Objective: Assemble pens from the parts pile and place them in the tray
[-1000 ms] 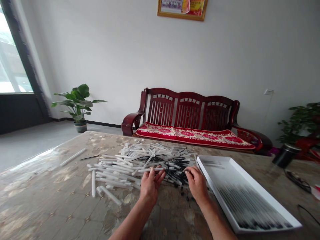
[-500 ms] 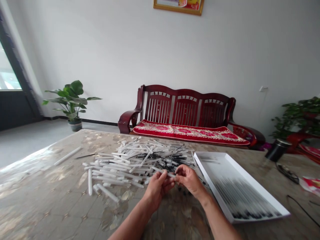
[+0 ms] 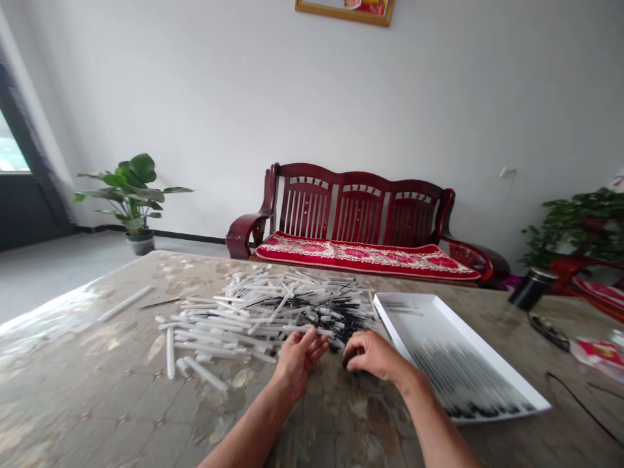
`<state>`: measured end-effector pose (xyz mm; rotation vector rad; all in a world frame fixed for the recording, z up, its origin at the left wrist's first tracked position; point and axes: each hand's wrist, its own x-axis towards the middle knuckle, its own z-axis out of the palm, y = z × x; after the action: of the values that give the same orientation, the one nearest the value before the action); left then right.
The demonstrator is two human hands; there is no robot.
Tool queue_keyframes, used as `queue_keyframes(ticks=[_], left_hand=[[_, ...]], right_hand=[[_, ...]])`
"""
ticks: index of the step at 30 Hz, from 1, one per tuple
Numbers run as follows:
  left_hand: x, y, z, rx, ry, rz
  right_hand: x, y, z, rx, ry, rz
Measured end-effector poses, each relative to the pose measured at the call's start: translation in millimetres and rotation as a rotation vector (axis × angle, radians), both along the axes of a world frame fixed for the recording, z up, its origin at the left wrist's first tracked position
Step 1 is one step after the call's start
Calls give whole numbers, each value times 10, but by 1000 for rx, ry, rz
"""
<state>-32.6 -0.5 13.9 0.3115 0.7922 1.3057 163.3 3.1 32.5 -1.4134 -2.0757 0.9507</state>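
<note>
My left hand [image 3: 298,359] is closed around a slim white pen-like tube [image 3: 320,332], which points toward the right. Just right of it, my right hand [image 3: 371,356] is low over the table with its fingers curled together; whatever they may hold is hidden. Behind both hands spreads a pile of white tubes [image 3: 214,331], mixed with thin black pieces [image 3: 344,312] on its right side. To the right of my right hand lies a shallow white box [image 3: 487,344] with a row of thin, translucent, black-ended sticks [image 3: 458,377] inside.
The patterned tabletop [image 3: 121,403] carries a lone white tube [image 3: 124,303] and a thin dark rod [image 3: 160,303] at left. On the right are a black cylinder [image 3: 531,289], a coiled cable [image 3: 548,331] and a red-and-white packet [image 3: 599,356]. A wooden bench [image 3: 361,201] stands behind.
My right hand has let go of the white tube and moved down, away from my left hand. The left hand keeps the tube. The view has shifted slightly.
</note>
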Motion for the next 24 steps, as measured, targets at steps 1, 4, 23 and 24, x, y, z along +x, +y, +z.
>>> queue_keyframes(ticks=[1,4,23,24], left_hand=[[0,5,-13,2,6,8],[2,23,-52,9,12,10],[1,36,-18,-7,-14,38],[1,33,-17,-8,-13,39]], right_hand=[[-6,-11,2,29,-96,17],[-53,-39,-9,106,-310,21],[-424,59,-124,32,712,-474],[-443,50,-125,30,718,-473]])
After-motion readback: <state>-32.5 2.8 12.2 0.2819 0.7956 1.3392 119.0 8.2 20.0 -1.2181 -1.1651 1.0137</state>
